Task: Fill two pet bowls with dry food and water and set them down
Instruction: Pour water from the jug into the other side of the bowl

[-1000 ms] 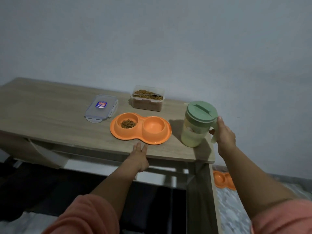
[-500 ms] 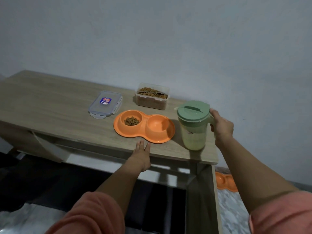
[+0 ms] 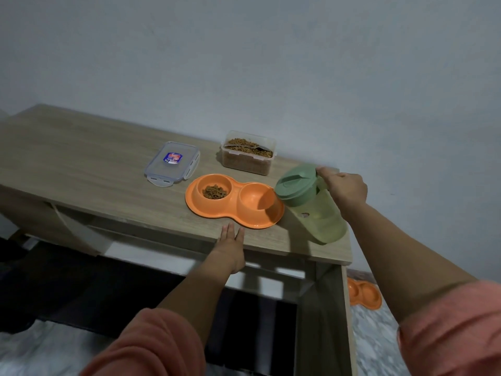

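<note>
Fingers (image 3: 329, 172) of the right hand (image 3: 343, 187) curl round the handle of the green jug (image 3: 311, 202), tipped with its lid leaning left toward the orange double bowl (image 3: 234, 203). Its empty right cup lies just left of the jug; its left cup holds dry food. Left hand (image 3: 230, 246) rests flat, fingers straight, on the bench (image 3: 81, 169) edge just before the bowl.

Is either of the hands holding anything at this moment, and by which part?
The right hand grips the green pitcher by its handle, tilting it toward the orange double bowl. The left hand holds nothing; it lies flat on the table edge.
</note>
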Tool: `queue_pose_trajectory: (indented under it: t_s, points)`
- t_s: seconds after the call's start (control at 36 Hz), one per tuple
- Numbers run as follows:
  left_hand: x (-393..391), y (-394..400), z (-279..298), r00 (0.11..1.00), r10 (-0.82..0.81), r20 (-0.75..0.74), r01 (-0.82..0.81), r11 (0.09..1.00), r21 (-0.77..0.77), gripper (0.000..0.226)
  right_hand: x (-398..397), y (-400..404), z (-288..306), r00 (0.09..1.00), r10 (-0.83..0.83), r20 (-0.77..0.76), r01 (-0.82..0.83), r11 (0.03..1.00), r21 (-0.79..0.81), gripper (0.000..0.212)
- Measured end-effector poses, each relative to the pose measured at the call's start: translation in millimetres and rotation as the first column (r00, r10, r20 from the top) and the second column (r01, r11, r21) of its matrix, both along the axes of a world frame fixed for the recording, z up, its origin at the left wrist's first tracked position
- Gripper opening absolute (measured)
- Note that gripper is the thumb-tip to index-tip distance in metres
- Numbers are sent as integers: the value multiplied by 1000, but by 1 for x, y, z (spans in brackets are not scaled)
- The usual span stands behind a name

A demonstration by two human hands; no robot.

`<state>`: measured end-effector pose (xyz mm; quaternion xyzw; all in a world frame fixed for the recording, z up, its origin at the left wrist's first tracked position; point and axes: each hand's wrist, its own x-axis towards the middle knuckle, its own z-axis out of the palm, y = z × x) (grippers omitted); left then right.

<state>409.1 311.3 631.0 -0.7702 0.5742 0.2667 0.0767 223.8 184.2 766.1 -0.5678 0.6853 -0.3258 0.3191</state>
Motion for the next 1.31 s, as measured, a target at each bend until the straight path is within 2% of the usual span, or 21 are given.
queue_pose_trajectory:
  t_s: [0.11,0.33,0.83,0.97,1.17,1.25,1.31]
  points:
    - [0,-1,2,1000,-5,-7,5,1000,11,85,5,0,0,997,21,-77,-22,1000,-8,54]
    - [0,-2,3,1000,-7,-12,7,1000,26,85,14,-2,1,971,74,-226,-84,996,-33,56]
    - [0,-2,4,1000,-6,-12,7,999,38,85,17,-4,5,969,60,-239,-77,995,-61,56]
    - [0,-2,4,1000,-9,-9,9,999,40,85,16,-3,6,979,53,-198,-66,996,-59,55]
    - [0,-3,3,1000,-4,-20,4,999,40,86,3,-6,-1,1000,-12,-16,11,1000,-17,51]
    - [0,-3,3,1000,2,-21,-1,999,36,86,-3,-6,-3,994,-59,94,59,998,3,57]
    - [0,-3,2,1000,1,-24,0,999,32,85,-7,-5,-5,981,-94,167,92,996,19,53]
